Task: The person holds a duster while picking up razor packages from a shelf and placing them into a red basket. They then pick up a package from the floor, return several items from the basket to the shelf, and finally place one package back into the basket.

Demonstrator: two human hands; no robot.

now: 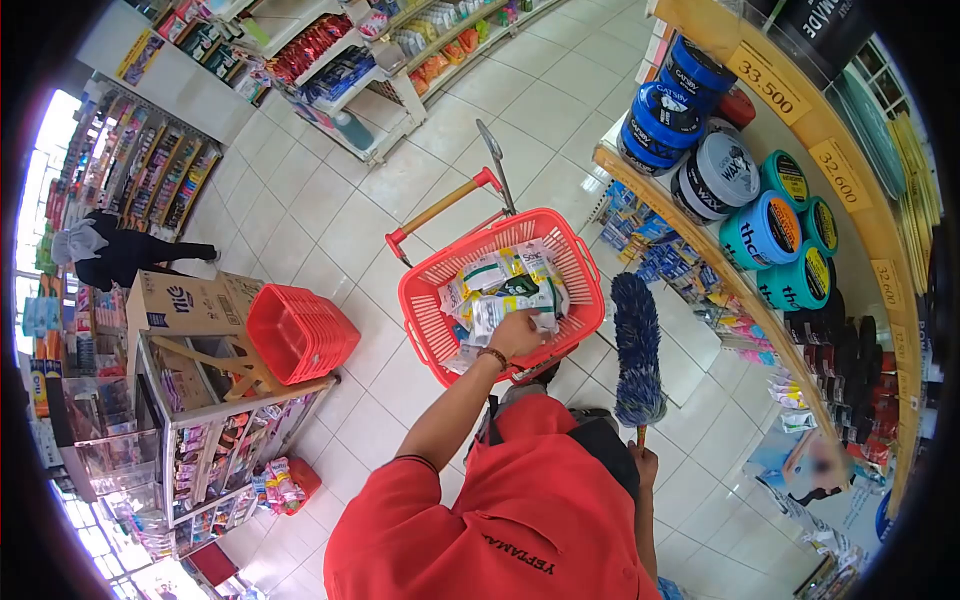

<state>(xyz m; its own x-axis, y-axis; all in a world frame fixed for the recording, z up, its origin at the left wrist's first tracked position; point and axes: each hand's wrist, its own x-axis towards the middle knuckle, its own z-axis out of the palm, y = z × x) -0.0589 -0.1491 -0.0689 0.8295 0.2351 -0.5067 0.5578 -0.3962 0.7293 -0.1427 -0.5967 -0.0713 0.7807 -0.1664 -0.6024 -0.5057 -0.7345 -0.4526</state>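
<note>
A red plastic basket [422, 330] stands in front of me on a wheeled cart, whose handle [443, 212] is at its far side. Inside it lie several white, green and yellow plastic packets [520, 264]. My left hand [514, 335], with a bracelet at the wrist, reaches into the basket, its fingers curled at a white packet [487, 312]. Low on the right, my right hand [645, 466] is closed around the handle of a dark blue fluffy duster [637, 350]. The duster points up and away, just right of the basket.
At right, a curved shelf [745, 270] carries blue, grey and teal tubs [715, 175] with price labels. Left are stacked red baskets [300, 330], a cardboard box [185, 300] and a display rack [215, 440]. Another person [130, 248] stands far left. Shelving [375, 125] stands ahead.
</note>
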